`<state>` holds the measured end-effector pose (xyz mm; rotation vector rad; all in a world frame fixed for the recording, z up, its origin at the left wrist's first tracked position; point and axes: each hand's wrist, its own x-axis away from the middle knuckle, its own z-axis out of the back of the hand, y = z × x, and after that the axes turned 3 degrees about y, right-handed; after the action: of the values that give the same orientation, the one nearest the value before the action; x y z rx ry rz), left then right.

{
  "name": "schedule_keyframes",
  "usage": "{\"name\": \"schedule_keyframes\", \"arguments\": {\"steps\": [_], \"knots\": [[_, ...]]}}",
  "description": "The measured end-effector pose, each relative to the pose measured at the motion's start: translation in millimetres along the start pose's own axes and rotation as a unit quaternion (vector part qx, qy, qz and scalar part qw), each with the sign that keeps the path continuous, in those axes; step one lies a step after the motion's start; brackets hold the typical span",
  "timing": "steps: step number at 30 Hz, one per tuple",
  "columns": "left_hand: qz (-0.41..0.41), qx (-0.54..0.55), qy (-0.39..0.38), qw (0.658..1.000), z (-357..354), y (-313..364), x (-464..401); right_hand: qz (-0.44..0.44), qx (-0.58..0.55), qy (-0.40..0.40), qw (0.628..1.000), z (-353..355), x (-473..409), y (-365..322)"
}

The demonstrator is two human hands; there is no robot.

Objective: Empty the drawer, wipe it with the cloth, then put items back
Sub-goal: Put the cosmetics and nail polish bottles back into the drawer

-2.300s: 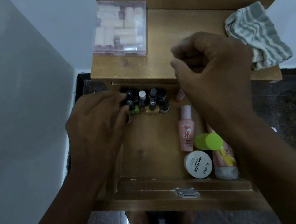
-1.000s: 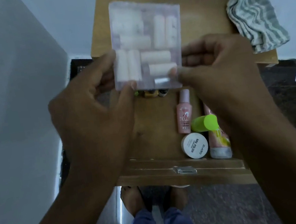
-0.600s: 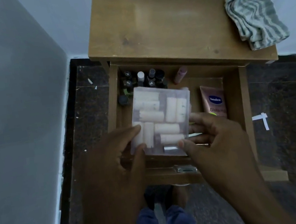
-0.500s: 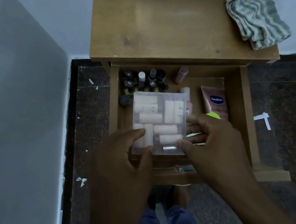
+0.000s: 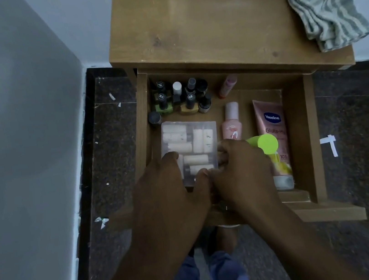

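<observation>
The wooden drawer (image 5: 300, 137) stands pulled out below the tabletop. A clear plastic box (image 5: 191, 141) of pale rolls lies on the drawer floor at the front left. My left hand (image 5: 169, 190) grips its near left corner and my right hand (image 5: 240, 169) grips its near right edge. Several nail polish bottles (image 5: 181, 98) stand at the drawer's back left. A pink bottle (image 5: 232, 120), a pink Vaseline tube (image 5: 271, 122) and a green cap (image 5: 266, 143) lie on the right side. The striped cloth (image 5: 324, 6) sits crumpled on the tabletop's right end.
The wooden tabletop (image 5: 209, 21) overhangs the drawer's back. A grey wall (image 5: 18, 140) runs close along the left. Dark speckled floor (image 5: 365, 136) with small white scraps lies on both sides. My legs in blue trousers (image 5: 206, 278) stand under the drawer front.
Both hands lifted the clear box off the tabletop, carried it down and set it into the drawer's front left, where it now rests flat.
</observation>
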<state>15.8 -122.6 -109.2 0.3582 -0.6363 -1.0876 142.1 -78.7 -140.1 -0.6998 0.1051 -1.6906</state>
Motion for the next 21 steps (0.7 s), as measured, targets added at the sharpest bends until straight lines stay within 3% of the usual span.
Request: {"name": "schedule_keyframes", "arguments": {"steps": [14,18,21], "knots": [[0.048,-0.004,-0.105,0.993,-18,-8,-11,0.062,0.103,-0.038,0.992,-11,-5,-5],[0.053,0.031,-0.078,0.995,-14,-9,-9,0.073,0.062,-0.028,0.995,-10,-2,0],[0.075,0.143,-0.023,0.987,-10,-4,-10,0.053,-0.063,-0.014,0.996,-1,-4,0]]}}
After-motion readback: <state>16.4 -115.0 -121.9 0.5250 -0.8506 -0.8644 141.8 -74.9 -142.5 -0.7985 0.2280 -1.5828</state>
